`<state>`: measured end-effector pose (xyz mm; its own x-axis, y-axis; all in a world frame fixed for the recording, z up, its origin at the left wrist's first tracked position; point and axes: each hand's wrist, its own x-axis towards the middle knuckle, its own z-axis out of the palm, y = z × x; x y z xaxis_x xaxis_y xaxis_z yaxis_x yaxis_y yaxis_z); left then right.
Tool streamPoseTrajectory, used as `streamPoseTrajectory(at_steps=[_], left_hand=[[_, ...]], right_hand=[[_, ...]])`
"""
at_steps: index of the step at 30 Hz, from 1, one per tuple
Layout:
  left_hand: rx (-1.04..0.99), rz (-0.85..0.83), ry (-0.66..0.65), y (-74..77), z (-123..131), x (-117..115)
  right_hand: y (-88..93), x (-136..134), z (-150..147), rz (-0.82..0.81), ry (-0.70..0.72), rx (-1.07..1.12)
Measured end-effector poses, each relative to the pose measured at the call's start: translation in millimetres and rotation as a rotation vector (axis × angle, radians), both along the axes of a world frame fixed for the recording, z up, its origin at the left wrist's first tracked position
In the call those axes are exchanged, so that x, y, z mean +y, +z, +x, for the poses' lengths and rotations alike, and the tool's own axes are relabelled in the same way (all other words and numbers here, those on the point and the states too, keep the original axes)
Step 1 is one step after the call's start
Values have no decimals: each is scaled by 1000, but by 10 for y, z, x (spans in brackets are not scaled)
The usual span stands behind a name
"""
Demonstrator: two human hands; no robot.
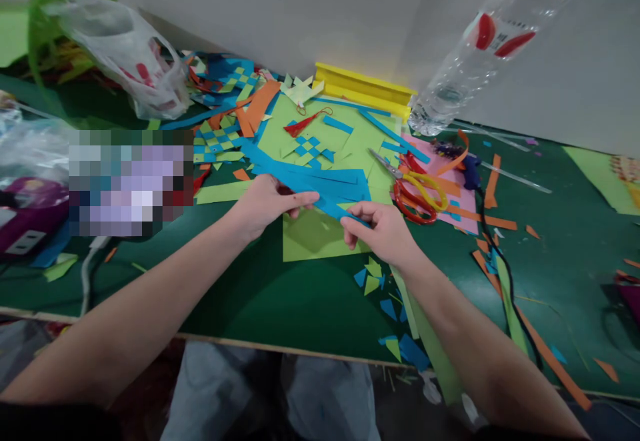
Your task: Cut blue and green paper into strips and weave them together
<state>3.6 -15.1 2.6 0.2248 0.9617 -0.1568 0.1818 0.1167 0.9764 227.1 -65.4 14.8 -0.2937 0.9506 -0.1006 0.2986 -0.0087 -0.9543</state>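
Note:
A blue paper strip runs between my two hands, slanting down to the right. My left hand pinches it near its middle, thumb on top. Its right end is held between thumb and fingers of my right hand. Behind the strip lie wider blue paper pieces on light green paper. Scissors with yellow and red handles rest just beyond my right hand. Farther back are a woven blue-and-green paper piece and a red tassel.
A yellow plastic channel and a clear bottle stand by the wall. Plastic bags sit at the left. A black cable crosses orange scraps at the right. Small paper cuttings lie near the front edge.

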Motion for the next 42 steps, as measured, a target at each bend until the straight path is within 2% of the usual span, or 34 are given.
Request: streamPoseTrajectory(at_steps=[4,7,12,15,17,18,20,22,24,26,29,34,38,42], left_hand=[[-83,-18,225,61,-116,135],[-142,37,384,75,-248,256],[-12,400,594,69,-402,318],[201,718,612,119,-374,212],[285,810,531,158,-309,112],[386,939,459,170,-267,63],[551,1039,190,174,-168,-20],[623,1044,-106,149,-65,-75],[649,1044,-315,102,23,-101],[682,1065,-462,51,76,-101],[767,1139,-577,-4,87,-81],[831,1264,-575,-7,70,-96],[844,1247,-697,-37,122,-123],[865,1180,-798,-101,139,-107]], right_hand=[[-21,51,73,-56,-1,78],[-26,90,115,-72,6,106],[-42,109,124,-30,-55,29],[-60,84,104,78,-73,-82],[-61,64,86,162,-38,-197],[-59,56,77,208,-15,-263],[-59,50,57,304,35,-365],[-77,57,39,393,99,-410],[-118,72,29,491,156,-448],[-167,89,36,582,160,-516],[-214,112,81,678,20,-587],[-166,155,197,784,-216,-606],[-135,192,258,838,-315,-610],[-155,238,306,852,-344,-626]])
